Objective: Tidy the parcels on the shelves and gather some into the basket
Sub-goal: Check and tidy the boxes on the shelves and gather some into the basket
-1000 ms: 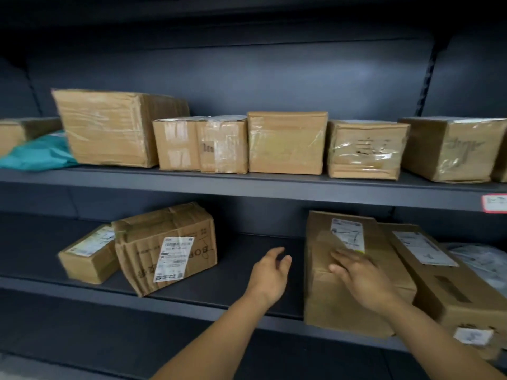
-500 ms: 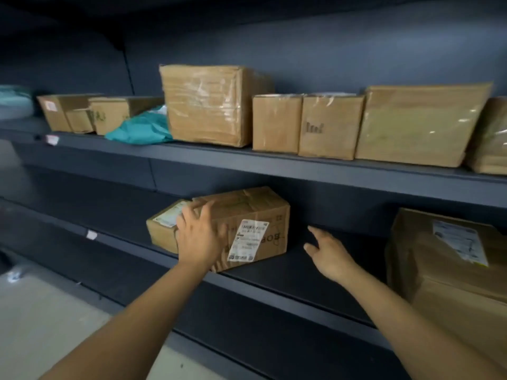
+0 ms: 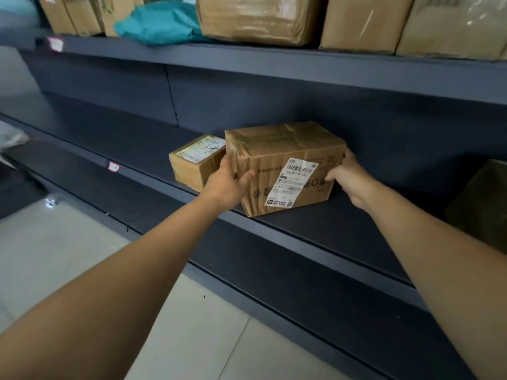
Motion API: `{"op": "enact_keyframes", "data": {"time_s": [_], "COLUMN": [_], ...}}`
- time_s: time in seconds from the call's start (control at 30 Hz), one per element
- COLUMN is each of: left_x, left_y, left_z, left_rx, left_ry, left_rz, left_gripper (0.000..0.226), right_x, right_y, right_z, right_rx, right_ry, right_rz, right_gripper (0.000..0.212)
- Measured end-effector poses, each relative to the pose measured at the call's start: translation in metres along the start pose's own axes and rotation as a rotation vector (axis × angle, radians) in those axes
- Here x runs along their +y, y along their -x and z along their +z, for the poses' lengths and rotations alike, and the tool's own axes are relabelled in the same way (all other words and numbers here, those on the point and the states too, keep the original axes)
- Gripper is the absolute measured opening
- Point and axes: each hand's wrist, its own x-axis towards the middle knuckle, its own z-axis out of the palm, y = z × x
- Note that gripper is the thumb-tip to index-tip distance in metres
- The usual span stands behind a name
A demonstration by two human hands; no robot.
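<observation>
Both hands grasp the taped cardboard parcel on the middle shelf.

Left hand: thumb on the labelled front face, fingers wrapped round the left end, against the small parcel just beside it. Right hand: fingers curled round the right end. The grasped parcel sits skewed, one lower corner at the shelf's front edge. A teal bag lies on the upper shelf.

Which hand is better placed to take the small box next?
Left. The left hand grips the left end of the big box, right beside the small box. The right hand holds the far right end, with the big box between it and the small one.
</observation>
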Motion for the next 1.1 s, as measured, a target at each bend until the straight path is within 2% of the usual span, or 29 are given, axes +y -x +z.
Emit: {"op": "enact_keyframes", "data": {"time_s": [0.13, 0.2, 0.33, 0.53, 0.63, 0.73, 0.83, 0.93, 1.03, 1.1], "left_x": [0.003, 0.006, 0.029, 0.071, 0.092, 0.107, 0.112, 0.114, 0.116, 0.116], "left_y": [0.003, 0.009, 0.026, 0.044, 0.049, 0.05, 0.053, 0.067, 0.073, 0.072], "left_z": [0.001, 0.002, 0.008, 0.027, 0.042, 0.055, 0.071, 0.088, 0.092, 0.091], "left_rx": [0.073, 0.112, 0.199, 0.118, 0.028, -0.008, -0.181, -0.354, -0.393, -0.391], "left_ry": [0.029, 0.094, 0.149, 0.165, 0.156, 0.178, 0.128, 0.17, 0.22, 0.181], "left_rz": [0.011, 0.008, -0.005, -0.047, -0.065, -0.089, -0.069, -0.106, -0.188, -0.191], "left_gripper": [0.054, 0.051, 0.053, 0.05, 0.05, 0.037, 0.028, 0.026, 0.028, 0.037], "right_x": [0.013, 0.016, 0.015, 0.028, 0.028, 0.023, 0.019, 0.024, 0.027, 0.025], "right_y": [0.001, 0.007, 0.03, 0.073, 0.091, 0.105, 0.116, 0.121, 0.13, 0.14], "right_z": [-0.009, -0.018, -0.044, -0.089, -0.11, -0.128, -0.137, -0.131, -0.121, -0.117], "right_rx": [0.061, 0.106, 0.182, 0.226, 0.274, 0.309, 0.291, 0.168, 0.112, 0.12], "right_ry": [-0.048, -0.065, -0.108, -0.073, -0.06, -0.012, 0.199, 0.536, 0.692, 0.81], "right_rz": [-0.026, -0.043, -0.067, -0.016, -0.01, -0.019, -0.054, -0.067, -0.066, -0.095], "right_gripper": [0.044, 0.03, 0.026, 0.041, 0.066, 0.084, 0.082, 0.065, 0.042, 0.043]}}
